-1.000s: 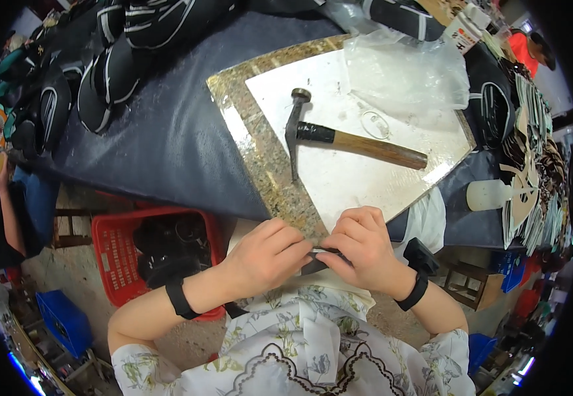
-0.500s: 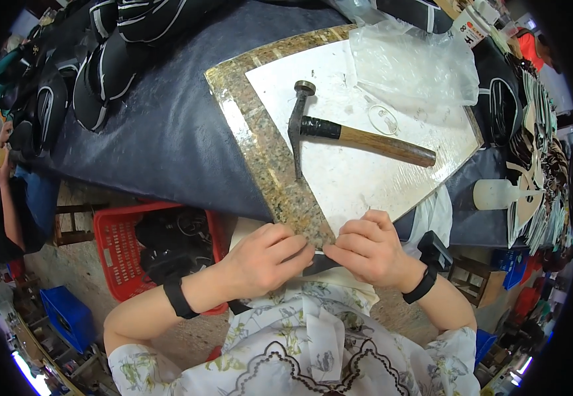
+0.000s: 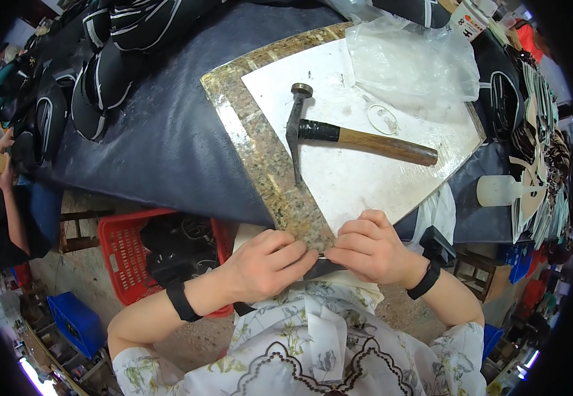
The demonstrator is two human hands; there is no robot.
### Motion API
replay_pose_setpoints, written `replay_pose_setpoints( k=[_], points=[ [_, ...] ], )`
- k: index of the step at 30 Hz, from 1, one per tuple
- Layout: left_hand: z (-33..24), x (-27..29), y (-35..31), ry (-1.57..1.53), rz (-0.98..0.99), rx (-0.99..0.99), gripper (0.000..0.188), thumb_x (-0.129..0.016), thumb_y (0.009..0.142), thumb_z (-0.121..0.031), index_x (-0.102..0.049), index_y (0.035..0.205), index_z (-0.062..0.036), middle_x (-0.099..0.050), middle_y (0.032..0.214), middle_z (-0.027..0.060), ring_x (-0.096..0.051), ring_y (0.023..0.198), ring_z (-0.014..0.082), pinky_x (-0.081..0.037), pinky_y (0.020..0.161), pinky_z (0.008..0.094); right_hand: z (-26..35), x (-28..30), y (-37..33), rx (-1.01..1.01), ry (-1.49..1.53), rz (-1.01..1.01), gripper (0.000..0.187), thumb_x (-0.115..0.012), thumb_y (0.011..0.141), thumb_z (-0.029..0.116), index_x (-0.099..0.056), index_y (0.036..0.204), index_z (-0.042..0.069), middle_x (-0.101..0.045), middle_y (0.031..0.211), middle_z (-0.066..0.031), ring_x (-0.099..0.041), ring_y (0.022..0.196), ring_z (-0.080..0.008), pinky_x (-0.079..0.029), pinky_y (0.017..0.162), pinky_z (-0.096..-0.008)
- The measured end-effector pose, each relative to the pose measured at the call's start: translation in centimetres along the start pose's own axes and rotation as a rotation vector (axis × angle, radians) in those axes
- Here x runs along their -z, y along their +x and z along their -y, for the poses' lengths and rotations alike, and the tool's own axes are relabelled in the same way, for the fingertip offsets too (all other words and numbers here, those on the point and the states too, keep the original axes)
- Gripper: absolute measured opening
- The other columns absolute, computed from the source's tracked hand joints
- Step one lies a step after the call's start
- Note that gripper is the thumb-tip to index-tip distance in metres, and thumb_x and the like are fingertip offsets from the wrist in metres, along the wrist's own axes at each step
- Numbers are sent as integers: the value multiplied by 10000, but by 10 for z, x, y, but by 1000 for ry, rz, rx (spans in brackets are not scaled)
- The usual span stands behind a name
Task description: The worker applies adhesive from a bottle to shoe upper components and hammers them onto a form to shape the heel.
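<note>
My left hand and my right hand are close together at the near corner of a speckled stone slab. The fingers of both are curled and pinched, with the tips nearly meeting. Between and below the fingertips a small dark edge shows, too hidden to tell what it is. A hammer with a wooden handle and black-wrapped neck lies beyond my hands on a white sheet that covers much of the slab. Its metal head rests at the sheet's left edge.
A clear plastic bag and a thin ring lie on the sheet. Black shoe uppers are piled at far left. A squeeze bottle stands at right near stacked cut pieces. Below the table is a red basket.
The whole view has shifted slightly. My hands stay pinched at the slab's corner, with the left fingertips a little nearer the right ones. The hammer lies where it was.
</note>
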State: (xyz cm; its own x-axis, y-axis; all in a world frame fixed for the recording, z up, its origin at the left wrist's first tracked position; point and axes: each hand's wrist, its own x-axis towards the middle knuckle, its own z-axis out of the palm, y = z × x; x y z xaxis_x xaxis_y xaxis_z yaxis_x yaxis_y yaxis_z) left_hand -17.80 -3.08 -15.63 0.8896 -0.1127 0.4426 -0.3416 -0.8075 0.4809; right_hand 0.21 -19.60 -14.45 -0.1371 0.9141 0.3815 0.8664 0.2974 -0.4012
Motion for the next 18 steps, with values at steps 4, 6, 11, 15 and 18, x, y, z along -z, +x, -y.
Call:
replay_pose_setpoints(
  k=[4,6,11,15,18],
  points=[
    [0,0,0,42,10,-34,408,-663,630,-104,-667,1035,-52,-556,918,48,-523,815,212,-483,678,309,-1,0,-1,35,-13,4,151,-618,716,118,-636,866,123,-595,879,13,-576,935,-155,-391,819,-319],
    [0,0,0,50,11,-35,408,-659,632,-110,-667,1036,-54,-556,919,48,-523,815,212,-482,675,309,-1,1,-2,-4,17,-7,156,-623,709,114,-638,865,120,-593,875,13,-576,935,-155,-390,819,-322],
    [-1,0,2,55,13,-26,405,-654,638,-124,-668,1037,-63,-554,913,50,-524,813,212,-478,666,306,-2,3,-5,-41,58,1,179,-633,691,97,-648,869,114,-588,867,14,-574,942,-156,-387,823,-329],
    [-1,2,4,66,39,-30,396,-648,645,-131,-669,1037,-71,-550,909,50,-523,815,209,-475,664,305,-4,5,-4,-8,45,14,199,-626,687,83,-653,881,113,-587,869,15,-570,955,-157,-383,832,-334],
    [-1,3,4,111,70,-65,401,-647,649,-137,-668,1045,-79,-546,911,47,-520,820,207,-471,667,300,-5,7,-2,5,45,13,211,-627,682,84,-652,890,115,-587,873,16,-568,962,-158,-380,845,-336]
  ],
)
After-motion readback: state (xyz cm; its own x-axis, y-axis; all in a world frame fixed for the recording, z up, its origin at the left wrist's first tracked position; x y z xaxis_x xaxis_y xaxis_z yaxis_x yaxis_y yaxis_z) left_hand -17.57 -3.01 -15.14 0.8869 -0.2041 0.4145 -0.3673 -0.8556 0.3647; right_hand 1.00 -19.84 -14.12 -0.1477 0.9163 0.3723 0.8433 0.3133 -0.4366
